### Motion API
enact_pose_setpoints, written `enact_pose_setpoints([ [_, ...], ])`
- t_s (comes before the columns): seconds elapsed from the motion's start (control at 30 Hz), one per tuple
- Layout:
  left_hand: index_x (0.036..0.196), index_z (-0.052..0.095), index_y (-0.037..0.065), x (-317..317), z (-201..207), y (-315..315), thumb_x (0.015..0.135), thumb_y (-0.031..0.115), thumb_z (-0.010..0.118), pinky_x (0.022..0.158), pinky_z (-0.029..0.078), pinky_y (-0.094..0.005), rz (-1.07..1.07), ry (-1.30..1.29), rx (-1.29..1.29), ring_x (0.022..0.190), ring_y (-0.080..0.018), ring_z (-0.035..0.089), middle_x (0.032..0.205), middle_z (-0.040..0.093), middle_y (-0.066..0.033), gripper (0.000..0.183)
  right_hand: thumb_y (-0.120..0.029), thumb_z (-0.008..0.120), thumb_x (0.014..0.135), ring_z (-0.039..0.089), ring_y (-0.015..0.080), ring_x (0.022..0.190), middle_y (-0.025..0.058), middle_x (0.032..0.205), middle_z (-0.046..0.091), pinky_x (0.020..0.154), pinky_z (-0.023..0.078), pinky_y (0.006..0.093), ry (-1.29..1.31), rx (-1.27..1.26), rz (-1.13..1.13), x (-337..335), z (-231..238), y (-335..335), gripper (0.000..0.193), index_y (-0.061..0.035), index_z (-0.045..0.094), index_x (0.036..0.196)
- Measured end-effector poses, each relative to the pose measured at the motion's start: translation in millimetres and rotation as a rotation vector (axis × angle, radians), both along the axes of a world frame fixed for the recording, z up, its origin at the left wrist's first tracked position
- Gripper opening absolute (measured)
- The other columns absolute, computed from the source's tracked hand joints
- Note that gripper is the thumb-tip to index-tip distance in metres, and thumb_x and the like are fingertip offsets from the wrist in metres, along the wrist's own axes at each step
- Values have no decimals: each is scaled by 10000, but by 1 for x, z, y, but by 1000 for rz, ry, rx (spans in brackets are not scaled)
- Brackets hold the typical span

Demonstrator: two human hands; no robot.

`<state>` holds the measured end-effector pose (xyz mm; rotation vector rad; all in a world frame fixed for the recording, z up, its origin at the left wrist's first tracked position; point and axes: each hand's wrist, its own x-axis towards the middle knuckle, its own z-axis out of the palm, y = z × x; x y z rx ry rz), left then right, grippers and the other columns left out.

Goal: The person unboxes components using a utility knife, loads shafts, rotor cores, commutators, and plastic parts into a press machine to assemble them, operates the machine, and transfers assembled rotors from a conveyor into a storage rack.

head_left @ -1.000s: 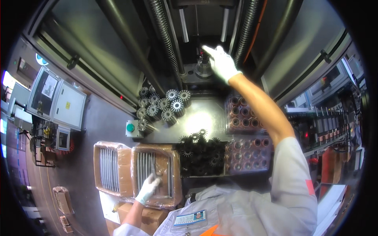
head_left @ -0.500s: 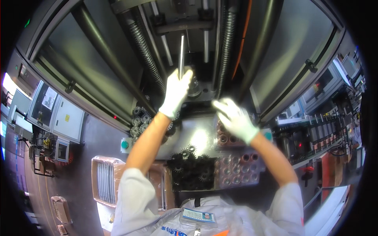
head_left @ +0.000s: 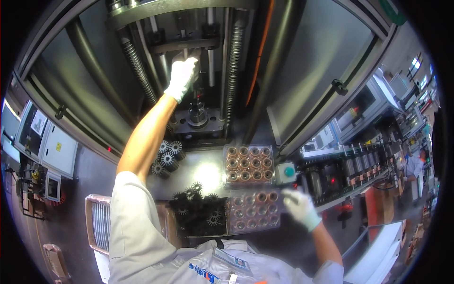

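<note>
Nearest: black bin of dark gears (head_left: 198,215) at the bench (head_left: 208,173) front edge, just beside a clear tray of copper-coloured rings (head_left: 254,211). Right hand (head_left: 301,208), gloved, grip loosely released, fingers resting at that tray's right edge. Behind it, a 2nd ring tray (head_left: 248,164) and a green push button (head_left: 286,172). Loose gears (head_left: 168,156) left of centre. Farthest: left hand (head_left: 182,78), gloved, grip clenched on the vertical machine rod (head_left: 195,71) above the round fixture (head_left: 197,115).

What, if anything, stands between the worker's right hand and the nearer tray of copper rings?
Nothing visible does. The right hand rests at the right edge of the nearer tray of copper rings, apparently touching it, with no object between them. The left hand is up inside the machine.
</note>
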<state>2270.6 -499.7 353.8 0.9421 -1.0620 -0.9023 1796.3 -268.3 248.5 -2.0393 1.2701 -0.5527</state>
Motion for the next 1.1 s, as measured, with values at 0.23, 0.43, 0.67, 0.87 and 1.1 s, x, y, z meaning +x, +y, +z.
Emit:
enact_pose_setpoints([
  [0.23,1528,331,-53,-10,15,122,939,264,721,1051,457,-311,368,-873,8,1216,-206,601,1374,602,-200,774,-39,571,961,632,361,1201,247,1272,652,1050,478,387,-3,-398,-134,14,18,-74,358,61,601,1303],
  [0.43,1418,523,-21,-6,3,306,988,159,660,997,480,-294,-156,-618,634,1129,-139,606,1273,663,-71,486,-113,545,930,667,392,1038,251,1122,685,915,533,445,366,-356,151,-19,-56,-95,338,2,654,1229],
  [0.67,1452,466,-45,-43,-62,475,998,155,647,1055,467,-327,117,-250,816,1223,-193,600,1320,635,-130,528,-117,605,883,681,407,817,239,880,700,756,526,508,345,-366,291,-23,-53,-114,255,-37,709,1102],
  [0.87,1434,505,-17,-103,-61,585,951,211,716,1032,480,-314,292,-176,900,1166,-182,619,1290,658,-136,575,-195,601,962,633,388,1128,243,1204,673,986,486,426,415,-112,364,-49,-50,-147,376,-16,643,1291],
  [1.1,1260,654,36,-138,-79,776,894,328,711,994,496,-387,784,-787,1192,1107,-318,657,1178,693,-189,472,-185,571,988,665,361,1098,217,1185,695,960,506,422,483,-391,494,42,-6,-99,329,-23,667,1258],
])
